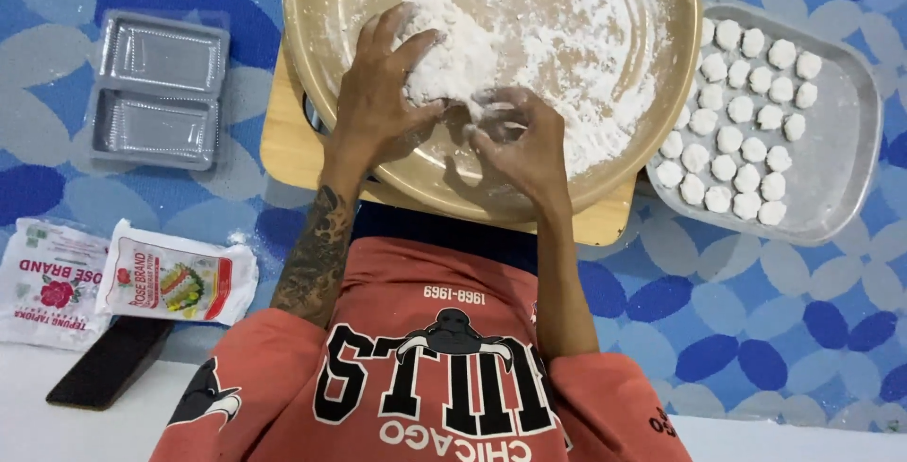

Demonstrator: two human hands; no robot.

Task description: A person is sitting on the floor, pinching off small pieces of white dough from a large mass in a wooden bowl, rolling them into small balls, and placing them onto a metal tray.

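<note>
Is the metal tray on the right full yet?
Not full. The metal tray holds white dough balls only on its left part; its right side is bare.

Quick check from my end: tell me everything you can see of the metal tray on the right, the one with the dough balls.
The metal tray is a shallow, dull grey rectangular pan with rounded corners and a raised rim, lying flat on the blue patterned mat. Its left edge sits against or just under the big round pan. Small white floured dough balls fill its left part in rough rows; the right part is bare metal. Neither hand touches it.
</note>
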